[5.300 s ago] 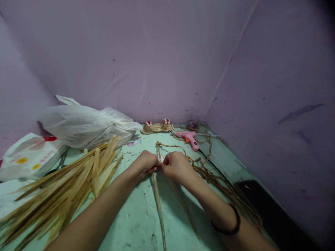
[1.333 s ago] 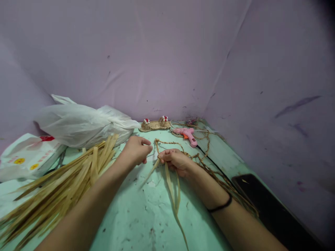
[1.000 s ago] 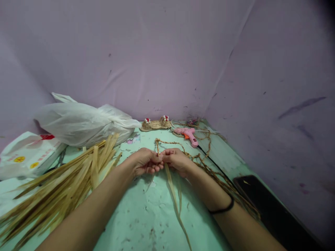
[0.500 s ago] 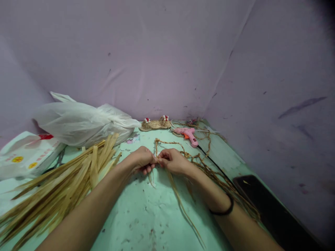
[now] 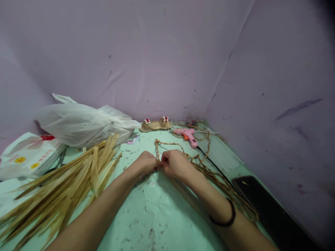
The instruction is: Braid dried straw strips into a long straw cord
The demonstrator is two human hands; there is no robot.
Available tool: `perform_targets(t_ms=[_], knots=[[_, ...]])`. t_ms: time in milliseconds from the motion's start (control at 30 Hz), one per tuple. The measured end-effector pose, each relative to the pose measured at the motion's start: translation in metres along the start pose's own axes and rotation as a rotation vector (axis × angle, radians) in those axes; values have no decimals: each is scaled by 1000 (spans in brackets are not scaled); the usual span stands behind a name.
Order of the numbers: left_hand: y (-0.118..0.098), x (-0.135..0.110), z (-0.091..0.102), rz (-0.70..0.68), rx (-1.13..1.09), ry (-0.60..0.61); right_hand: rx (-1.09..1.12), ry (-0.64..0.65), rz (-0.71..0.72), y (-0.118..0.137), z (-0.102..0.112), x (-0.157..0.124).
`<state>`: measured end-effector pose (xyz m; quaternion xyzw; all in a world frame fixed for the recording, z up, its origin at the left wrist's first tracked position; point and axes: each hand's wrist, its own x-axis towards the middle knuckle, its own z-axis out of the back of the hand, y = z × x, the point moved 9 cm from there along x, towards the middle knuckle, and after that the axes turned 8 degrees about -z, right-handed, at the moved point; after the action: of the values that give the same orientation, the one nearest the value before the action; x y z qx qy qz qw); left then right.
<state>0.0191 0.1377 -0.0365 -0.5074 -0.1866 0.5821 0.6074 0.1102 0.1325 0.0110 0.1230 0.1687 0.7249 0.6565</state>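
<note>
Left hand [image 5: 147,163] and right hand [image 5: 176,165] meet on a twisted cord [image 5: 157,149]

At the far left, a white packet [image 5: 31,158] with yellow marks lies beside a knotted white plastic bag [image 5: 83,123]. Nearer, a fan of dry flat strips [image 5: 73,190] spreads over the green table [image 5: 146,216]. To its right, the left hand is curled closed, its fingertips gripping the cord's near end at the table's middle. The right hand almost touches it, thumb and fingers pinched together on the same end; the exact contact is hidden. From there the cord runs away, bends sharply and heads right. Beyond stands a woven piece [image 5: 155,126] with red-and-white beads. Farther right lie a pink glue gun [image 5: 188,135], its black cable [image 5: 213,164] and a tangle of cord [image 5: 218,182]. A dark flat object [image 5: 264,198] fills the near right edge. The right wrist wears a black band [image 5: 233,212].
</note>
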Motion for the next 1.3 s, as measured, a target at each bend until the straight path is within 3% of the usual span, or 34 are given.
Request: perform_targets(t_ms=[133,300,500,633,733,800,900,967,1133,1300], knots=[[-1,-5,-2,20,-54,-60,-39,41,-129,-2,2,-6],[10,-8,-5,115,-257,-34,-101,29,-120,15,2,-17],[8,-5,-2,-3,-397,64,-92,3,-64,26,5,-24],[4,-8,-1,-17,-465,111,155,7,-33,11,13,-12],[1,-7,0,-40,-485,139,466,-46,-179,-15,16,1],[2,-5,0,-47,-476,151,708,108,-296,-22,-2,4],[3,-2,1,-64,-440,158,1026,451,-429,-8,-35,-7],[2,-2,2,-83,-385,141,1080,512,-436,-1,-43,-10],[-4,-3,8,-168,-118,59,839,297,-352,-20,-44,4],[-7,-5,9,-251,77,57,846,236,-285,-25,-50,9]])
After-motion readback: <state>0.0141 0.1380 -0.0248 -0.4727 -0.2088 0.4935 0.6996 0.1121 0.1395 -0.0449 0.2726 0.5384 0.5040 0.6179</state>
